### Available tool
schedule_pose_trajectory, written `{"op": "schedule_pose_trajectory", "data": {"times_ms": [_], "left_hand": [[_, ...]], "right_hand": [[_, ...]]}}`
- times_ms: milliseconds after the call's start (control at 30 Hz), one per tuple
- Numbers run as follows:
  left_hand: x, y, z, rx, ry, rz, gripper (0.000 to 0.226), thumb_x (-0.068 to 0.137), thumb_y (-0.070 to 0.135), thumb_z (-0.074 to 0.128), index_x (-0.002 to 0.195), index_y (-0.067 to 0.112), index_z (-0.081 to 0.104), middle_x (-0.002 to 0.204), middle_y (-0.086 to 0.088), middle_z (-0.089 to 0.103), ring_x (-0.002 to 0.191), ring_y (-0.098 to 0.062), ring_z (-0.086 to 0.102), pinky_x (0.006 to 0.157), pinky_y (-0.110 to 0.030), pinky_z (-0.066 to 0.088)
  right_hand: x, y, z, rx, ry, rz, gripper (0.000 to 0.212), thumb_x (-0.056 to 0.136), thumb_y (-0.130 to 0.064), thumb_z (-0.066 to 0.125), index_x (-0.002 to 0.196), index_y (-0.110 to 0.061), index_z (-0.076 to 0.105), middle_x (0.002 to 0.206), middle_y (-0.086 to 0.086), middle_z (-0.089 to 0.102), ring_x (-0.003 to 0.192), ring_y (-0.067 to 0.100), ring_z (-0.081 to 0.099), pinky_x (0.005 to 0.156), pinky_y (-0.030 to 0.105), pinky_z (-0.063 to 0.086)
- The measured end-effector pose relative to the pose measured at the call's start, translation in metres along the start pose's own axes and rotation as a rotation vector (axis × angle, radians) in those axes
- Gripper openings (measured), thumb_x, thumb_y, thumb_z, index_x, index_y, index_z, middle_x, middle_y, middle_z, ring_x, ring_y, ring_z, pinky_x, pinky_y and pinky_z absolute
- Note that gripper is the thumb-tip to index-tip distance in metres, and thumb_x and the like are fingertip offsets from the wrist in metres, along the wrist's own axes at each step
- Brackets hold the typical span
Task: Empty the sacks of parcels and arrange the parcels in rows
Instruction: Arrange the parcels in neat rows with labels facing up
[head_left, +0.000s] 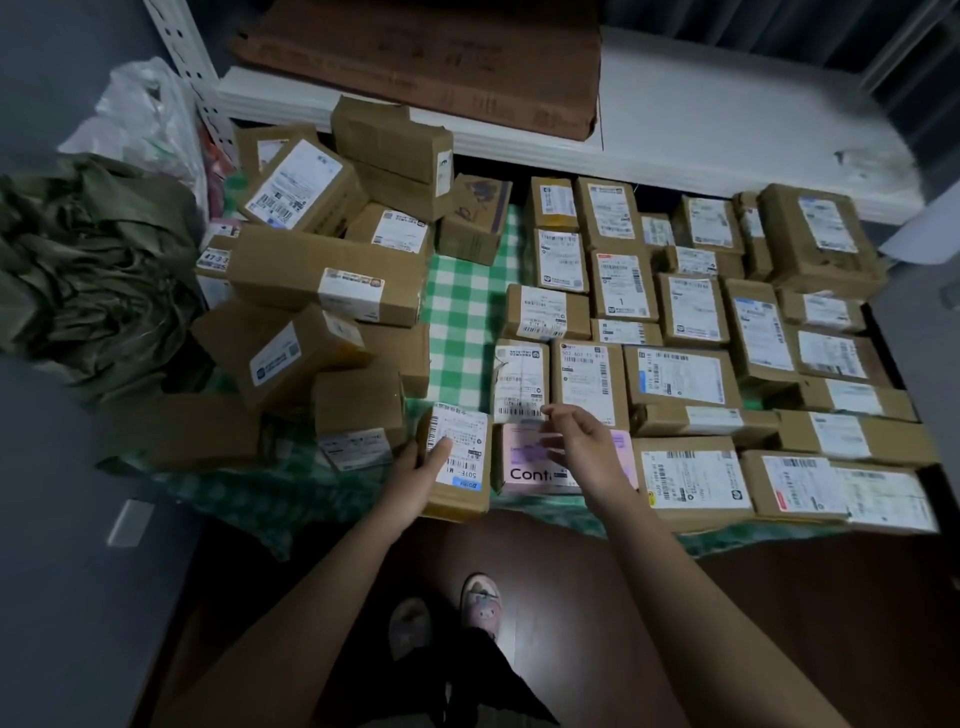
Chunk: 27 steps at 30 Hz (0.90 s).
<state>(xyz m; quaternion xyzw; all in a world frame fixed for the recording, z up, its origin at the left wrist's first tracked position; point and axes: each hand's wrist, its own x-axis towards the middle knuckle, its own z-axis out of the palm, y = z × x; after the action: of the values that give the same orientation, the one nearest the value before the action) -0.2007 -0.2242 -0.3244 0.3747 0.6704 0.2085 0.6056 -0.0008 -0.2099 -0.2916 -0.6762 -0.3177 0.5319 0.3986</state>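
Brown cardboard fills most of the frame, but nearest, at the bottom centre, two slippered feet (457, 613) stand on dark flooring. Just above them the left hand (423, 467) grips a small labelled parcel (457, 462) by its left side, thumb on the label, at the near edge of the green checked cloth (467, 312). The right hand (582, 447) hovers with loosely spread fingers, holding nothing, over a pink box (524, 467) beside it. This looks like the placing step: the parcel should go down flush left of the pink box, extending the front row. Right of centre lie the tidy rows (701, 322); upper left, an unsorted heap (322, 270) waits. Far left, crumpled green sacks (88, 270) are cut off by the frame edge. Most label print is too small to read.
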Motion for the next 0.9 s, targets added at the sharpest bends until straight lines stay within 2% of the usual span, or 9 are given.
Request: {"op": "schedule_pose_trajectory", "data": {"times_ms": [167, 233, 267, 333, 400, 500, 600, 733, 900], "left_hand": [[0.020, -0.003, 0.011, 0.034, 0.076, 0.009, 0.058, 0.101, 0.043, 0.038, 0.149, 0.012, 0.031, 0.149, -0.010, 0.041, 0.134, -0.028, 0.041, 0.099, -0.027, 0.032], [0.031, -0.003, 0.016, 0.061, 0.131, 0.013, 0.058, 0.102, 0.043, 0.034, 0.150, 0.013, 0.027, 0.150, -0.011, 0.040, 0.135, -0.030, 0.040, 0.103, -0.031, 0.033], [0.038, -0.003, 0.020, 0.072, 0.156, 0.008, 0.058, 0.102, 0.044, 0.033, 0.151, 0.013, 0.026, 0.149, -0.012, 0.041, 0.134, -0.031, 0.042, 0.104, -0.033, 0.034], [0.048, -0.004, 0.025, 0.085, 0.199, 0.003, 0.055, 0.103, 0.041, 0.030, 0.151, 0.014, 0.026, 0.146, -0.013, 0.044, 0.130, -0.032, 0.046, 0.101, -0.034, 0.037], [0.054, -0.002, 0.029, 0.069, 0.216, -0.002, 0.052, 0.104, 0.036, 0.029, 0.151, 0.014, 0.024, 0.147, -0.013, 0.043, 0.130, -0.032, 0.046, 0.101, -0.034, 0.037], [0.057, 0.000, 0.032, 0.089, 0.186, 0.009, 0.057, 0.104, 0.034, 0.031, 0.154, 0.016, 0.010, 0.155, -0.010, 0.030, 0.137, -0.031, 0.037, 0.108, -0.036, 0.032], [0.052, -0.007, 0.031, 0.134, 0.124, 0.046, 0.066, 0.102, 0.027, 0.043, 0.155, 0.015, 0.004, 0.158, -0.007, 0.023, 0.141, -0.028, 0.031, 0.112, -0.037, 0.027], [0.053, -0.015, 0.025, 0.156, 0.038, 0.070, 0.070, 0.099, 0.018, 0.049, 0.155, 0.019, 0.007, 0.156, -0.007, 0.030, 0.140, -0.025, 0.034, 0.115, -0.044, 0.029], [0.050, -0.008, 0.022, 0.172, 0.019, 0.058, 0.065, 0.100, 0.005, 0.045, 0.154, 0.022, 0.013, 0.153, -0.005, 0.035, 0.139, -0.025, 0.035, 0.110, -0.034, 0.029]], "right_hand": [[0.016, 0.014, -0.002, -0.262, -0.031, -0.144, 0.018, 0.101, -0.010, 0.047, 0.103, -0.002, 0.063, 0.085, 0.000, 0.064, 0.068, 0.005, 0.060, 0.054, 0.007, 0.044], [0.023, 0.024, -0.001, -0.423, -0.088, -0.235, 0.012, 0.096, -0.004, 0.055, 0.100, -0.001, 0.066, 0.089, 0.007, 0.066, 0.069, 0.004, 0.060, 0.059, 0.008, 0.046], [0.029, 0.032, -0.003, -0.536, -0.106, -0.301, 0.012, 0.092, -0.003, 0.059, 0.101, -0.003, 0.068, 0.093, 0.010, 0.065, 0.071, 0.006, 0.059, 0.064, 0.011, 0.048], [0.039, 0.049, -0.006, -0.760, -0.120, -0.434, 0.021, 0.086, -0.005, 0.065, 0.106, -0.008, 0.070, 0.101, 0.006, 0.058, 0.083, 0.014, 0.057, 0.079, 0.024, 0.051], [0.044, 0.061, -0.008, -0.871, -0.101, -0.520, 0.026, 0.082, -0.005, 0.067, 0.107, -0.008, 0.070, 0.105, 0.007, 0.058, 0.097, 0.024, 0.056, 0.088, 0.030, 0.046], [0.043, 0.065, -0.008, -0.871, -0.063, -0.571, 0.027, 0.081, -0.005, 0.066, 0.107, -0.009, 0.070, 0.109, 0.010, 0.059, 0.102, 0.029, 0.054, 0.088, 0.034, 0.046], [0.039, 0.068, -0.007, -0.859, -0.052, -0.591, 0.029, 0.083, -0.006, 0.065, 0.111, -0.011, 0.069, 0.111, 0.008, 0.057, 0.105, 0.021, 0.046, 0.087, 0.031, 0.042], [0.035, 0.071, -0.007, -0.884, -0.021, -0.642, 0.031, 0.083, -0.004, 0.064, 0.113, -0.012, 0.067, 0.116, 0.010, 0.058, 0.105, 0.019, 0.044, 0.086, 0.028, 0.038], [0.034, 0.071, -0.002, -0.891, -0.002, -0.608, 0.033, 0.081, 0.000, 0.062, 0.111, -0.012, 0.069, 0.116, 0.011, 0.060, 0.103, 0.029, 0.052, 0.085, 0.030, 0.039]]}}
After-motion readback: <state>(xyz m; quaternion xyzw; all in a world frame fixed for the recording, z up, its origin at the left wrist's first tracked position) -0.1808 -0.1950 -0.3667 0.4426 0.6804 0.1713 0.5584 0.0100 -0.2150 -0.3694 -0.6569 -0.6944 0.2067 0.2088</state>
